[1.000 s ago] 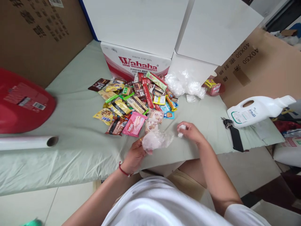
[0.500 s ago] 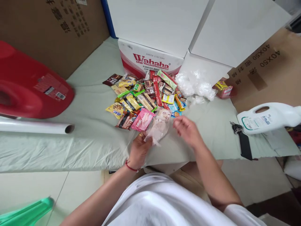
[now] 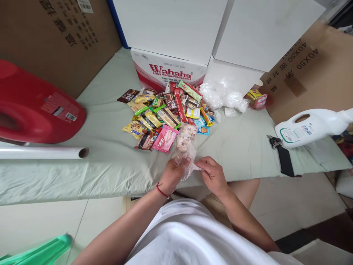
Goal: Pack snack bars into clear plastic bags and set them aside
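A clear plastic bag (image 3: 188,150) lies at the near side of the snack pile, with several small printed round packs (image 3: 186,138) in its far end. My left hand (image 3: 174,173) is closed on the gathered neck of the bag. Between its fingertips my right hand (image 3: 213,175) pinches the bag's loose edge, to the right of my left hand. Just beyond sit a pink wafer packet (image 3: 165,139) and a brown packet (image 3: 146,140). Behind them spreads a heap of wrapped snacks (image 3: 168,114) in many colours.
Crumpled clear plastic bags (image 3: 223,95) lie right of the heap, before white boxes (image 3: 171,25) and a Wahaha carton (image 3: 171,70). A red jug (image 3: 35,106) and white roll (image 3: 41,152) stand left. At right are a white bottle (image 3: 309,129), keys (image 3: 274,141) and a black phone-like object (image 3: 285,161).
My right hand has come in left and down and now pinches the bag's edge. My left hand has shifted slightly right along with the bag, whose packs now show more clearly.
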{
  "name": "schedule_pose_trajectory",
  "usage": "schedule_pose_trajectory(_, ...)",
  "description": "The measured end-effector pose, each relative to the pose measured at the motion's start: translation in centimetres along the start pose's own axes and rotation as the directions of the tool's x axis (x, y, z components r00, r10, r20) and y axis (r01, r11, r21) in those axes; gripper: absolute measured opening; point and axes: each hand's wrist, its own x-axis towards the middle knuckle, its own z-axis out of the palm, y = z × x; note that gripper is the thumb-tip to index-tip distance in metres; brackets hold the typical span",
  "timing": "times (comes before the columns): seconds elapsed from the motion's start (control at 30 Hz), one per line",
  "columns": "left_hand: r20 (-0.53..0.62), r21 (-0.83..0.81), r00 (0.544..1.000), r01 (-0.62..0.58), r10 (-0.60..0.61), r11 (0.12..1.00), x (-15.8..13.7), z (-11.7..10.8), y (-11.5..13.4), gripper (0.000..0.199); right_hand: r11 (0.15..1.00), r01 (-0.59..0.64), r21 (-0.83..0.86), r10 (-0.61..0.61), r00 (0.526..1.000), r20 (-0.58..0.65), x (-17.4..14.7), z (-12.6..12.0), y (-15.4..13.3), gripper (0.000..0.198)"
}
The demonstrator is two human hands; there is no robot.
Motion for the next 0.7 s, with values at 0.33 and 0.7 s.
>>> schedule_pose_trajectory(0.33, -0.066, -0.079, 0.992, 0.105, -0.110, 0.991, 2.5, 0.6, 2.8, 0.051, 0.903, -0.368, 0.222, 0.429, 0.791, -0.437, -4.9, -5.1, 3.2, 0.022)
schedule_pose_trajectory(0.7, -0.049, 0.159, 0.996, 0.082, -0.075, 0.984, 2.8, 2.9, 1.7, 0.029, 0.737, -0.356, 0.574, 0.666, 0.523, -0.531, -1.0, -10.1, 6.9, 0.049)
